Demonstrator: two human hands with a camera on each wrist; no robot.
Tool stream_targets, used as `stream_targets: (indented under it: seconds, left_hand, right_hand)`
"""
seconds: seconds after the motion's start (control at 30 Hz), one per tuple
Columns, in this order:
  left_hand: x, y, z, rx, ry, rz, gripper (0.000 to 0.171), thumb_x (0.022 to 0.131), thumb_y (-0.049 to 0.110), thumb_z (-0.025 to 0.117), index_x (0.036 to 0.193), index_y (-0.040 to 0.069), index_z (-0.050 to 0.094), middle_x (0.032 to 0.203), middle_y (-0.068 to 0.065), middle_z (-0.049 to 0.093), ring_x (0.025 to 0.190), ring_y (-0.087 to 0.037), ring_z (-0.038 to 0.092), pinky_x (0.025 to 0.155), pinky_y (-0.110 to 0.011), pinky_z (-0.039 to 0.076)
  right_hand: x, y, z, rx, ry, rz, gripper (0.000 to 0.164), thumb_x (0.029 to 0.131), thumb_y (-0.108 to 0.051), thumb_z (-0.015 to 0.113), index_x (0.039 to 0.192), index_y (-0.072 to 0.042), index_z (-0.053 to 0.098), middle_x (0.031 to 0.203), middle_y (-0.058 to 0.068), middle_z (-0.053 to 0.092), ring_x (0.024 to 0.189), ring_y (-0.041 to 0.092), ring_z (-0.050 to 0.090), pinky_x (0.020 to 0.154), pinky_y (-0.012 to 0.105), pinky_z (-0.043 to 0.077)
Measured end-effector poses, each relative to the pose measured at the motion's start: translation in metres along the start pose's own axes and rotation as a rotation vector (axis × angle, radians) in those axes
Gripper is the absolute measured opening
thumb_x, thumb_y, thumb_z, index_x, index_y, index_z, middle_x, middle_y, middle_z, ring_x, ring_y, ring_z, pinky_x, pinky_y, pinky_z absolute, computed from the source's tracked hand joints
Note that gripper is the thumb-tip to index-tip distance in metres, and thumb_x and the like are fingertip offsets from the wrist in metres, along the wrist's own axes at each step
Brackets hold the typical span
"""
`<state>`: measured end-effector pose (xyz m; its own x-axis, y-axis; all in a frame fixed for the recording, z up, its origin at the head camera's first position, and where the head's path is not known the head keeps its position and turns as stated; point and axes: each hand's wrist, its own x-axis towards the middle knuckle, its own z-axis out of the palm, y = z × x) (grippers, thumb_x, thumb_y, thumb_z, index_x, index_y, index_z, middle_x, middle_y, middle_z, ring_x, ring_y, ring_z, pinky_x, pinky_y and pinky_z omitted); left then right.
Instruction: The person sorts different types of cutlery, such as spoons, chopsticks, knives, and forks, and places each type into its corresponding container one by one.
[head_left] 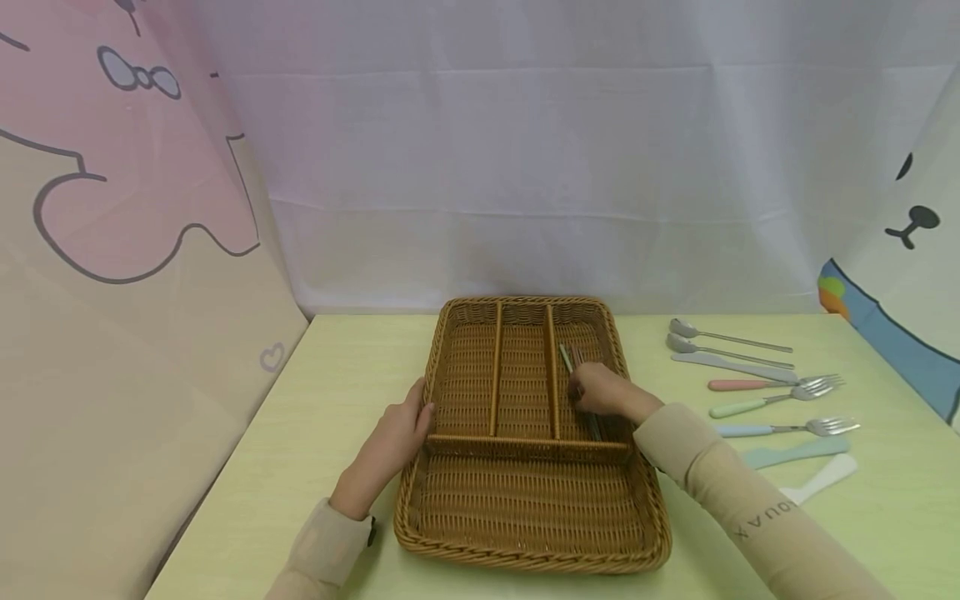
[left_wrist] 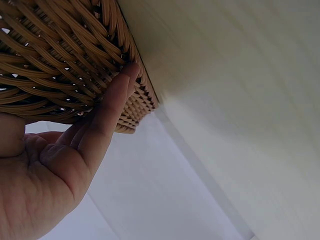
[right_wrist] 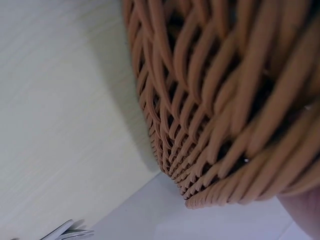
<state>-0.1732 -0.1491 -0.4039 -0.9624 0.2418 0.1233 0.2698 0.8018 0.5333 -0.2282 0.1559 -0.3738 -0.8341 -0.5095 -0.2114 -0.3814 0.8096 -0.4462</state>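
Observation:
A brown wicker basket with several compartments stands in the middle of the table. My left hand holds its left rim, thumb over the edge; in the left wrist view, the fingers lie along the outer wall. My right hand reaches into the back right compartment, its fingers curled at a few thin chopsticks, one greenish and others reddish-brown. The chopsticks slant beneath the hand, which hides their middle. In the right wrist view, the basket's woven side covers nearly all of the hand.
Right of the basket lie two long spoons, a metal knife, several forks with coloured handles, a pale green knife and a white utensil. The right forearm passes over some handles. A white curtain hangs behind the table.

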Motion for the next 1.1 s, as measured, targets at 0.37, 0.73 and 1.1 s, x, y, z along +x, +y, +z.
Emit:
stream_targets:
  seconds: [0.37, 0.73, 1.1]
  left_hand:
    - [-0.001, -0.001, 0.0, 0.009, 0.01, 0.01, 0.05, 0.097, 0.014, 0.043, 0.137, -0.01, 0.027, 0.043, 0.003, 0.037, 0.032, -0.006, 0.029, 0.033, -0.021, 0.027]
    - [-0.002, -0.001, 0.001, 0.008, 0.016, 0.022, 0.049, 0.096, 0.013, 0.043, 0.136, -0.011, 0.027, 0.043, 0.004, 0.037, 0.032, -0.006, 0.028, 0.033, -0.021, 0.026]
    - [-0.001, -0.002, 0.001, 0.005, 0.018, 0.025, 0.049, 0.096, 0.013, 0.044, 0.136, -0.011, 0.027, 0.044, 0.004, 0.037, 0.032, -0.006, 0.029, 0.033, -0.021, 0.027]
  right_hand:
    - [0.003, 0.001, 0.004, -0.051, -0.037, -0.001, 0.022, 0.078, -0.003, 0.067, 0.098, 0.004, 0.062, 0.09, 0.016, 0.064, 0.078, 0.026, 0.059, 0.069, 0.043, 0.053]
    - [-0.004, 0.001, -0.002, -0.027, 0.064, -0.052, 0.016, 0.082, -0.002, 0.061, 0.097, 0.004, 0.063, 0.079, 0.012, 0.063, 0.063, 0.017, 0.055, 0.06, 0.039, 0.05]
    - [-0.019, 0.014, -0.021, -0.037, 0.321, -0.093, 0.01, 0.084, -0.004, 0.057, 0.087, 0.002, 0.064, 0.075, 0.011, 0.063, 0.064, 0.02, 0.056, 0.06, 0.044, 0.05]
